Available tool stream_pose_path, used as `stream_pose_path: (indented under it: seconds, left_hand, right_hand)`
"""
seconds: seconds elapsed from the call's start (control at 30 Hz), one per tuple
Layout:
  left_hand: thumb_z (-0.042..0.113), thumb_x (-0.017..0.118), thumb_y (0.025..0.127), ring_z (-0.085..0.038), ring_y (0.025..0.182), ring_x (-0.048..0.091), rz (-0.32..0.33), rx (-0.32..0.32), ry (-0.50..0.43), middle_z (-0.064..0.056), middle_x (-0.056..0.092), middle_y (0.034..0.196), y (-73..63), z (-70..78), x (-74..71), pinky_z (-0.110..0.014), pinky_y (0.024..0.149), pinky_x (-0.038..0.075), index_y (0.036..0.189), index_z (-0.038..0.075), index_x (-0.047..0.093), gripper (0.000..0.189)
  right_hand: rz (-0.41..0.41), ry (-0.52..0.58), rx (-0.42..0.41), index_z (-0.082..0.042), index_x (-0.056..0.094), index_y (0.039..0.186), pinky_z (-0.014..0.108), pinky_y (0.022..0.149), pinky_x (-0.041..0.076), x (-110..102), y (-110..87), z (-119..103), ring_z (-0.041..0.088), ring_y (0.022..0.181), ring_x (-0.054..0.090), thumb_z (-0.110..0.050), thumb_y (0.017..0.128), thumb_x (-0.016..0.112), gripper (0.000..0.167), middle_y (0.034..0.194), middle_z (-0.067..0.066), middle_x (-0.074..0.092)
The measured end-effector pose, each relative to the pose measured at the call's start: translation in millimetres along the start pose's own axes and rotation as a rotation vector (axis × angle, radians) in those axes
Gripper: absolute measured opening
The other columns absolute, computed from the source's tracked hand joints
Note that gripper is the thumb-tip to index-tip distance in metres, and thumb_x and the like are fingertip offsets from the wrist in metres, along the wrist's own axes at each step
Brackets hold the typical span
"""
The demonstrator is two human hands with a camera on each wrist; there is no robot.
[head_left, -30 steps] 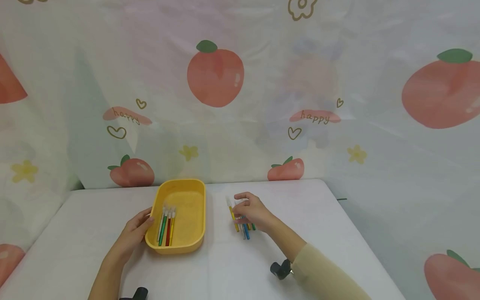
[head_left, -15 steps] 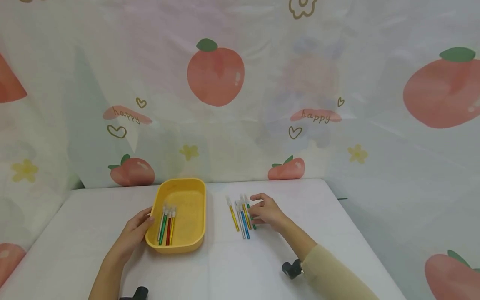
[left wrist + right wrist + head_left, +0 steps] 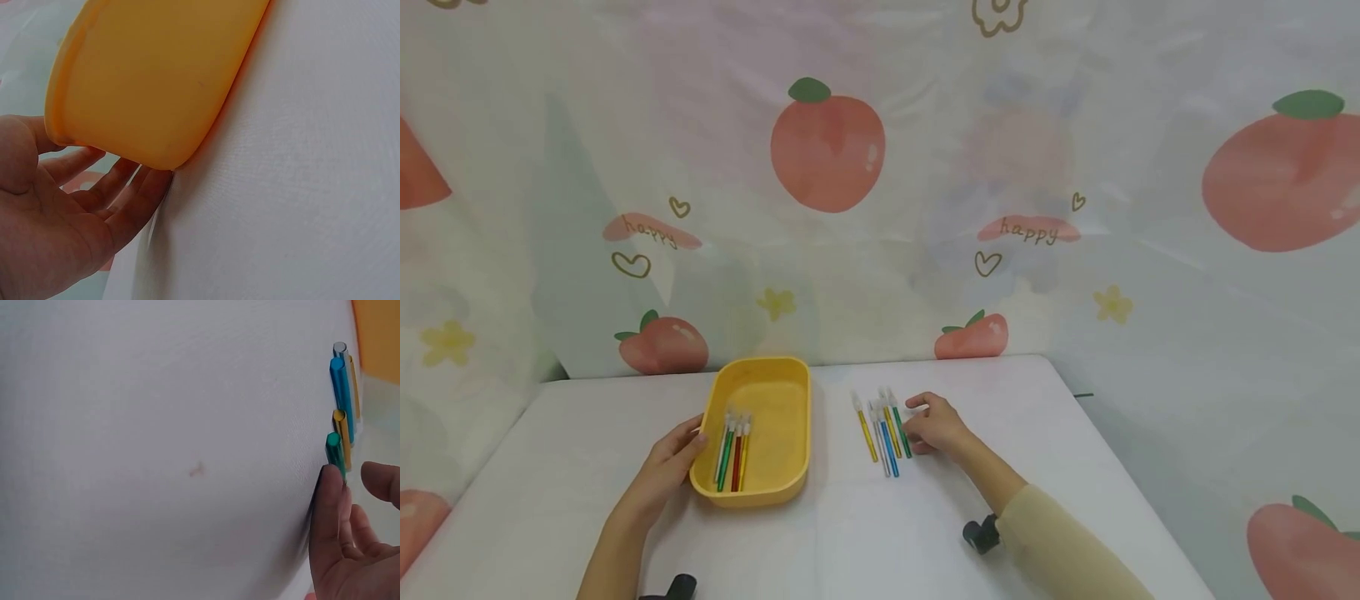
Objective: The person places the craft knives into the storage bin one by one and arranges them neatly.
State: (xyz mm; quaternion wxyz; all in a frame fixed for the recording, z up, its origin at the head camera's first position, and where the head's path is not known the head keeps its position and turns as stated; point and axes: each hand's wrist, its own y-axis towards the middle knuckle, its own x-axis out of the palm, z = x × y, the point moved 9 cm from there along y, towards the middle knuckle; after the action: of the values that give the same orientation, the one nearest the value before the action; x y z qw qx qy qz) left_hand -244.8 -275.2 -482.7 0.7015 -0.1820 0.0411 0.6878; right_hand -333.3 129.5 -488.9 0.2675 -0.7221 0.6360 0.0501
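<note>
A yellow plastic tray (image 3: 808, 425) stands on the table, and my left hand (image 3: 673, 454) holds its near left side, thumb at the rim and fingers along the outer wall (image 3: 156, 94). Several slim pen-like tools with clear caps lie inside: a green one (image 3: 726, 460), a red one (image 3: 737, 463) and others. Right of the tray lies a loose row of the same tools, among them a blue one (image 3: 890, 450), a yellow one (image 3: 868, 435) and a green one (image 3: 902, 435). My right hand (image 3: 936, 425) is beside the green one, thumb and fingers apart; whether a finger touches it, I cannot tell.
A white cloth covers the table (image 3: 850, 542), whose right edge slopes away. Behind it hangs a curtain (image 3: 910, 275) printed with peaches. A black wrist camera (image 3: 981, 533) sits below the right forearm, another (image 3: 677, 587) by the left.
My right hand has moved right, from over the loose tools to the green one's side, uncovering the row. The left hand and tray stay put.
</note>
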Motion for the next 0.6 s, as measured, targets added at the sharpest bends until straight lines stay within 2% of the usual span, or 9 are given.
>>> stream_pose_path:
  seconds: [0.23,0.37,0.6]
  left_hand:
    - [0.043,0.043,0.106,-0.035,0.141,0.040,-0.001,-0.002,0.006,-0.022,0.031,0.159,-0.3,1.3,0.1,-0.048,0.112,0.040,0.158,0.009,0.023,0.065]
    - [0.043,0.043,0.106,-0.035,0.140,0.042,0.002,-0.003,0.012,-0.022,0.032,0.159,-0.1,1.0,-1.1,-0.045,0.110,0.043,0.158,0.009,0.023,0.065]
    - [0.042,0.042,0.106,-0.034,0.139,0.042,0.000,-0.011,0.010,-0.021,0.033,0.158,0.1,-2.2,0.1,-0.044,0.110,0.044,0.158,0.008,0.023,0.065]
  right_hand:
    - [0.038,-0.132,0.009,-0.010,0.057,0.127,0.025,0.055,0.056,-1,12.5,-1,0.018,0.074,0.062,-0.008,0.085,0.072,0.044,0.098,0.010,0.063]
    - [0.047,-0.206,-0.005,-0.010,0.059,0.125,0.024,0.051,0.053,3,18.2,-5,0.017,0.066,0.061,-0.010,0.086,0.073,0.042,0.097,0.010,0.065]
    - [0.073,-0.331,-0.044,-0.007,0.059,0.124,0.021,0.045,0.047,6,20.1,-11,0.015,0.051,0.057,-0.010,0.086,0.074,0.041,0.085,0.009,0.065]
